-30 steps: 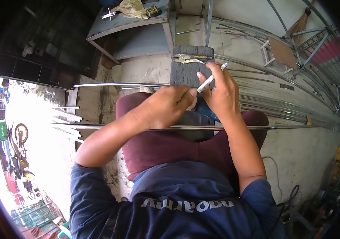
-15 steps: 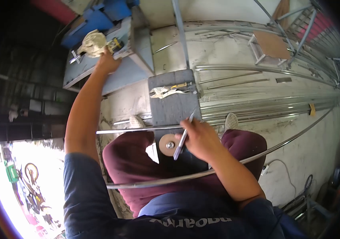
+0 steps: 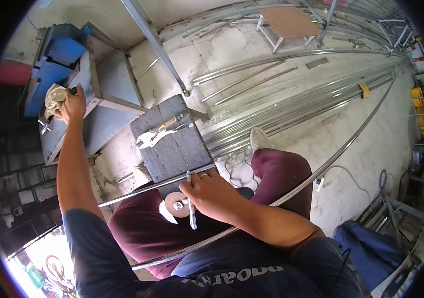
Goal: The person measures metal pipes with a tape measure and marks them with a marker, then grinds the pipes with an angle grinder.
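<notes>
At the upper left of the frame stands a bright blue, boxy object (image 3: 65,45), with a dull red panel (image 3: 11,73) to its left. A straight grey metal post (image 3: 155,44) slants through the upper middle. Right of it, near the top edge, is a low stool with a brown flat top and pale legs (image 3: 286,22). Long shiny metal tubes (image 3: 291,110) lie across the pale floor (image 3: 371,144), a yellow-orange piece (image 3: 364,91) on them. A white power socket (image 3: 319,185) lies right of centre; dark blue fabric (image 3: 368,253) hangs at the lower right. A spoked wheel (image 3: 54,266) shows at the lower left.
</notes>
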Motion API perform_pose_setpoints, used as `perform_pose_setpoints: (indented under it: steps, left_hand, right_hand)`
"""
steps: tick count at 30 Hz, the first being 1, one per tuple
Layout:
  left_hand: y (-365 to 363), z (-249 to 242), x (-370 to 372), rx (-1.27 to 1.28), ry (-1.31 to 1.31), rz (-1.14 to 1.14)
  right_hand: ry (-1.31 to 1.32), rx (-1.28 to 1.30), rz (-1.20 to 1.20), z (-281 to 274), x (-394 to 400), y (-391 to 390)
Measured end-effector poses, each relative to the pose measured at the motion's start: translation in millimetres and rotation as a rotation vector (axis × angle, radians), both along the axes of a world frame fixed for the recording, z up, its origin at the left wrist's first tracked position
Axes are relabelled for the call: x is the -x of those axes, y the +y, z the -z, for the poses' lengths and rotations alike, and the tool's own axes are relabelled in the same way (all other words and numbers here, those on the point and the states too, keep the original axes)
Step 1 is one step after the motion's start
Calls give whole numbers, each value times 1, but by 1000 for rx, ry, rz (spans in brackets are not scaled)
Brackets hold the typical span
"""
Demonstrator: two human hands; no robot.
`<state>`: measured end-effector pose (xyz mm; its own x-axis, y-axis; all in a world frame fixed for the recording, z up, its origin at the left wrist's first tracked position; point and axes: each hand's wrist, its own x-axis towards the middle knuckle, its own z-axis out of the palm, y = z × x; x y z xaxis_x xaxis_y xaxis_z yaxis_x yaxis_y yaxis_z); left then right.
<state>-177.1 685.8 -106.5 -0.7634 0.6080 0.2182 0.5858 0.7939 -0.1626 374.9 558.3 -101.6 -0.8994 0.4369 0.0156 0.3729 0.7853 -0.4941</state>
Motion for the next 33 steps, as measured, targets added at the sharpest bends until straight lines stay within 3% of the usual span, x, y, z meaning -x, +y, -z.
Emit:
perform_pose_setpoints:
  steps: [3,5,6,7,8,11,14,15,18,19,21,25,27,28,31,33]
  left_hand:
    - [-19,-22,-26,-347,-188,-100]
    - [-56,-16,-17,-641,-642,-34]
    - [-79,-66,-97,-675,-840,-127]
    - [-110,-70,-102,-745,-1155,-114]
    - [-138,-96,-155,-844,-1310,19]
    - [-221,-155,-256,-991,-1585,-22]
    - [-300,-195,-335,-1218,-1680,-55]
    - [-331,-194,-343,-1257,-1851,-20]
    - [-387,-194,-396,-1380,-1830,56]
    - [-401,-188,-411,-1421,-1808,104]
    - [-419,-175,-434,-1514,-1794,193]
    - [-434,-153,-453,-1489,-1762,437]
    - [-429,-149,-451,-1246,-1298,708]
    - [-426,-150,-451,-1166,-1036,801]
    - [-433,-180,-448,-788,-354,723]
    - [-431,-171,-438,-859,-400,735]
  right_hand:
    - [24,-3,18,0,0,-2]
    - [46,9,30,3,-3,-5]
    - [75,7,42,1,-5,-5]
    - [70,36,53,0,-5,-4]
    - [104,63,70,-2,-5,-4]
    - [306,88,109,-3,-3,-5]
    - [541,340,84,-30,-2,-15]
    - [586,483,60,-45,-2,-23]
    - [727,821,-74,-70,-3,-59]
    - [793,1056,-214,-70,2,-71]
    - [758,1381,-247,-92,-2,-97]
    - [978,1979,-358,-103,7,-139]
    - [997,1934,-359,-119,5,-153]
    - [1003,1769,-358,-113,5,-157]
    - [1072,1766,-313,-112,-3,-166]
    - [1040,1563,-296,-122,-9,-172]
